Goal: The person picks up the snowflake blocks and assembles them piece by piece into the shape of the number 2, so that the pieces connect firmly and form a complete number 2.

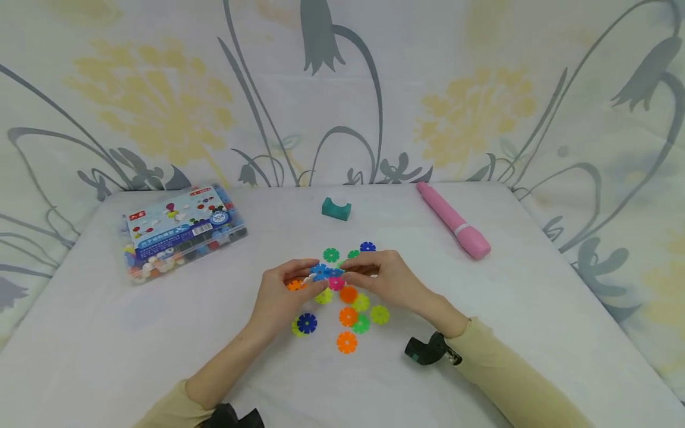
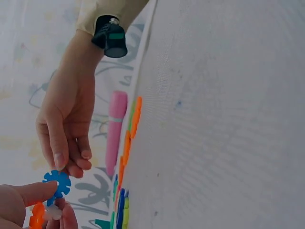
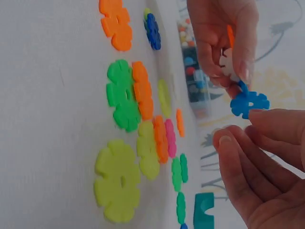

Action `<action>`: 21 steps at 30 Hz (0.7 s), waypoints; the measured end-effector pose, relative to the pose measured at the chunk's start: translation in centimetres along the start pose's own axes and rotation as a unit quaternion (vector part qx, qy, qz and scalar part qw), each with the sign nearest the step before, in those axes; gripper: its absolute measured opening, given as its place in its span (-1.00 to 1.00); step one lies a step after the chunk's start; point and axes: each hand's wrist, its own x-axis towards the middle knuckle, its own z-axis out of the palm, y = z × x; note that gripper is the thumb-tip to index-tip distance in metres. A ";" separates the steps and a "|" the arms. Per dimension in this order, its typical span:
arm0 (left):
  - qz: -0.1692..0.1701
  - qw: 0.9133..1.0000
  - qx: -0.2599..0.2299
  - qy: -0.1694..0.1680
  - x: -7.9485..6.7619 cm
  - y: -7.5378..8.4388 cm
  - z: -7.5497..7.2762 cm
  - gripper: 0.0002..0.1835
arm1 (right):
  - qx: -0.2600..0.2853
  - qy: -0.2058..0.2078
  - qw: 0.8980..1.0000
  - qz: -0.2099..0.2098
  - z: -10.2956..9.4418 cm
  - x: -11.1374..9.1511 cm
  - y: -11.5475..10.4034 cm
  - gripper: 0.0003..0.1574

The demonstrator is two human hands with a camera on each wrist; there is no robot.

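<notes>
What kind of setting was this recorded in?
Probably an indoor play or craft spot: notched plastic flower discs lie on a white tabletop, near a clear case of small colourful pieces, with a floral-print backdrop behind.

The left hand (image 1: 278,294) pinches; the right hand (image 1: 389,278) faces it, fingers (image 3: 240,164) seemingly loosely bent.

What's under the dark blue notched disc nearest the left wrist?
A yellow-green notched disc lies beneath the dark blue notched disc, showing along its left side. The rest is covered, so whether anything else is sandwiched there cannot be seen.
</notes>
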 end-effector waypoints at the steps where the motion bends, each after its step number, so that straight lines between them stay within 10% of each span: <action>1: -0.004 1.000 0.001 0.000 0.0 0.0 -0.1 -0.56 | -0.003 -0.006 1.000 0.005 -0.3 0.0 0.1 -0.74; 21: -0.008 1.000 -0.001 0.015 0.1 -0.2 -0.1 -0.57 | -0.056 -0.199 0.977 0.050 -3.5 -1.2 2.3 -0.66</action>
